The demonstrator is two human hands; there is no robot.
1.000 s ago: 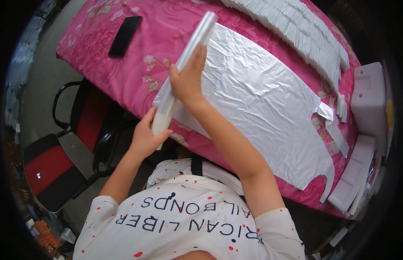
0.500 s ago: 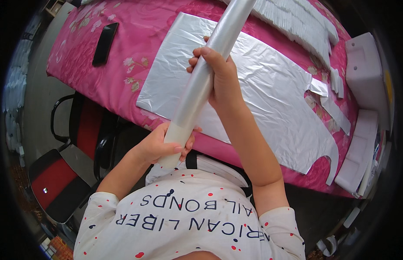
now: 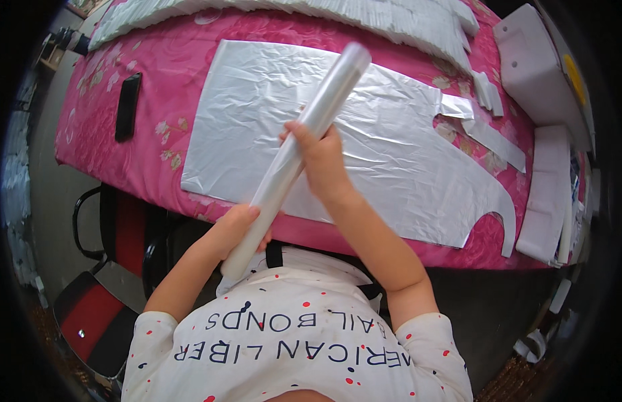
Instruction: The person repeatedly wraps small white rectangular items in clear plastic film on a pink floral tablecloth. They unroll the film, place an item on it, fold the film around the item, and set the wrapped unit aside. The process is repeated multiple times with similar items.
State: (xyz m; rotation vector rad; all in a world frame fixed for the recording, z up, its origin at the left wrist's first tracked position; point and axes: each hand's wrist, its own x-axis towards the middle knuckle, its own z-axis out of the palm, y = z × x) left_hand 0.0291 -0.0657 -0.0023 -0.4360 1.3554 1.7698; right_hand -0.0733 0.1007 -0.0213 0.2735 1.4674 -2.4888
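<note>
Though pale, a glossy roll (image 3: 284, 172).

We seem to be in a small workroom: thin white pieces (image 3: 364, 27) lie in dense rows along the far edge of the tabletop (image 3: 164, 90), a silvery sheet (image 3: 247, 100) with cut-out curves covers its middle, and white boxes (image 3: 540, 84) stand at its right edge. The floral cloth (image 3: 90, 144) looks homely, but pale bundles (image 3: 16, 194) pile beyond the left edge.

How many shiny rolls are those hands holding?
1: the long, whitish plastic roll, slanting over the flat, wrinkled silver sheet, left hand near its lower end, right hand around its middle.
</note>
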